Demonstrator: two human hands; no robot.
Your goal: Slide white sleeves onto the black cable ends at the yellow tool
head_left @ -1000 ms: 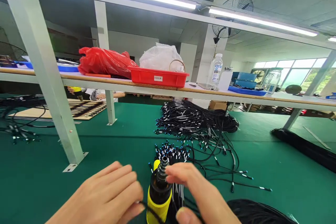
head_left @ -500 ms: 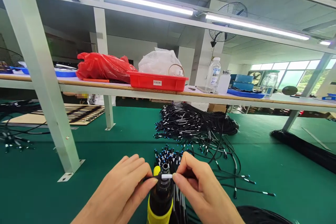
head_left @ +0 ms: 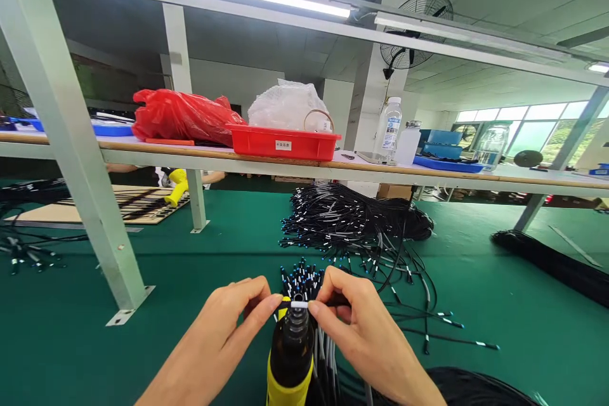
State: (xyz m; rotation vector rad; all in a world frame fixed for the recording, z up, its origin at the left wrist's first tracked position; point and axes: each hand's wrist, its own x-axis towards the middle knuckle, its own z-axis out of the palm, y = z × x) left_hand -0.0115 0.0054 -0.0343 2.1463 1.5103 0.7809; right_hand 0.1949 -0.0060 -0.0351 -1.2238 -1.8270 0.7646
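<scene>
Head view: the left hand (head_left: 233,323) and right hand (head_left: 364,317) narrowly grip a thin black cable (head_left: 285,306), its short white sleeve (head_left: 299,305) between them, above the ribbed black nozzle (head_left: 297,325) of a yellow-and-black heat gun (head_left: 288,387), toward the near edge of the green desk (head_left: 204,266). Dipping lower could burn skin if it's hot; a slack grip could let the sleeve slip. The white label (head_left: 283,145) on the red plastic bin (head_left: 257,144) bears characters too small to read.

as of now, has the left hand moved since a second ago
Yes: judged against the yellow-and-black tool, the left hand has moved rightward and up, closer to its nozzle.
</scene>
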